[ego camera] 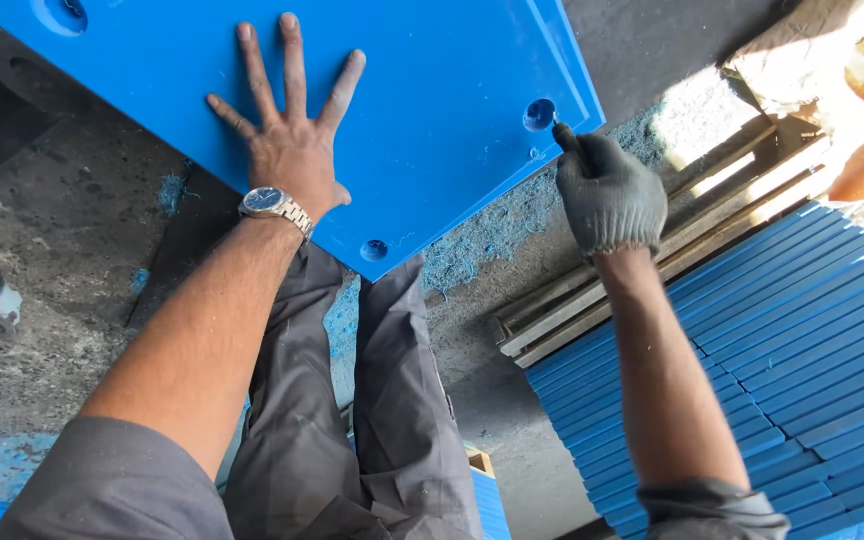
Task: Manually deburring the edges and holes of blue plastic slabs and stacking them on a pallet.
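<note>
Blue plastic panel (432, 110) resting tilted over the knees above the floor (72, 220). Left hand (287, 150) spread flat on top, pinning. Gloved right hand (607, 195), grip pressed together around thin tool (564, 135) at corner hole (539, 114). Looks stiff, slick, fairly heavy; best held by edges.

Dusty concrete floor (72, 230) under blue shavings (492, 235), stacked blue slats (802, 350).

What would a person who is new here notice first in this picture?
The bright blue panel fills the upper middle, with the bare left hand spread flat on it. At the panel's right edge, the gloved right hand holds a small tool at a round hole. Stacked blue strips lie lower right.
</note>
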